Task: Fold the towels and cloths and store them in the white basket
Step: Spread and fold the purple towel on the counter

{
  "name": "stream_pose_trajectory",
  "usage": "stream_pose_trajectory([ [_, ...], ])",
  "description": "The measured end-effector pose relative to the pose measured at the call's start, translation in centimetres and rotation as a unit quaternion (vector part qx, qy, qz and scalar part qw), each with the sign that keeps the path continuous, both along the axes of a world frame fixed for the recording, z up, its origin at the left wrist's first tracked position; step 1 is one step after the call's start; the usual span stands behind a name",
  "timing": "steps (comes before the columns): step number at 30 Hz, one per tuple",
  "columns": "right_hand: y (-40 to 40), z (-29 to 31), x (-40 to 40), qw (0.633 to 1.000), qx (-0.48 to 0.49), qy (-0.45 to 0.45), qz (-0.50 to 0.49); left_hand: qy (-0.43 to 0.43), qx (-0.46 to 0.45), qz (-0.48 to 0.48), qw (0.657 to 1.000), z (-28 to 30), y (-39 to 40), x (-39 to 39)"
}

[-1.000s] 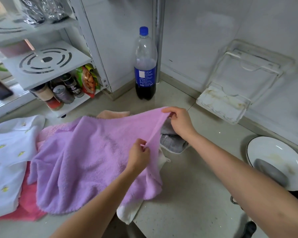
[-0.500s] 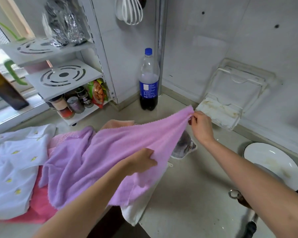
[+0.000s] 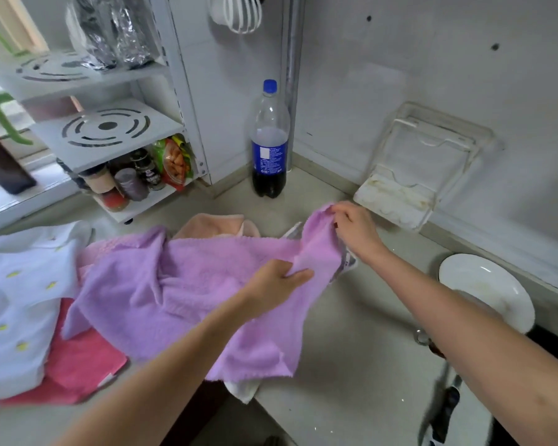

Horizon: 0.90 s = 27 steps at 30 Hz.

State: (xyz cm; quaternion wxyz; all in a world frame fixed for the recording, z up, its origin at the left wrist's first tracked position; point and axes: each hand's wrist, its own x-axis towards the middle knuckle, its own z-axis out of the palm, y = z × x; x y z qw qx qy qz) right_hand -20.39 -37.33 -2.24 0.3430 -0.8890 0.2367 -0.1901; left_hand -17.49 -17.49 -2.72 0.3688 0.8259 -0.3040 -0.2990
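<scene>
A purple towel [image 3: 187, 294] is held over the counter [image 3: 351, 349]: its far corner is pinched by the right hand [image 3: 356, 231], its edge gripped by the left hand [image 3: 273, 283]. Jars [image 3: 123, 185] are kept on the rack's [image 3: 110, 140] bottom shelf. A white cloth [image 3: 16, 304], pink towel [image 3: 81, 365], bottle [image 3: 269, 140] and plate [image 3: 484, 288] lie around.

We see soft daylight entering from the window at the left edge; shadows are faint, edges bend with wide-angle distortion, and the lower right corner blurs.
</scene>
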Motion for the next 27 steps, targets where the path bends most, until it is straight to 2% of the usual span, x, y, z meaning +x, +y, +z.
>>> stream_pose_trajectory([
  [3,4.5,-0.1,3.4,0.997,0.022,-0.011,0.077,-0.015,-0.074,0.086,0.993,-0.5,4.5,2.8],
  [8,12.2,-1.0,10.3,0.987,-0.027,-0.008,0.155,-0.096,-0.087,0.253,0.959,-1.1,12.8,7.6],
  [10,15.1,-1.2,13.0,0.982,-0.067,0.004,0.175,-0.124,-0.077,0.299,0.943,-1.7,16.4,9.4],
  [13,19.0,-1.8,16.7,0.965,-0.178,0.014,0.191,-0.138,-0.038,0.321,0.936,-3.1,21.7,12.0],
  [15,21.2,-2.3,18.9,0.947,-0.226,0.018,0.228,-0.128,-0.023,0.331,0.935,-4.4,24.7,13.6],
  [17,23.1,-2.8,21.0,0.926,-0.235,0.036,0.294,-0.125,-0.011,0.342,0.931,-5.6,27.0,14.8],
  [20,25.8,-3.4,23.3,0.876,-0.271,0.115,0.381,-0.129,0.022,0.357,0.925,-7.5,29.6,16.6],
  [27,30.5,-5.9,26.2,0.785,-0.363,0.233,0.444,-0.078,0.074,0.344,0.933,-10.6,31.2,18.4],
])
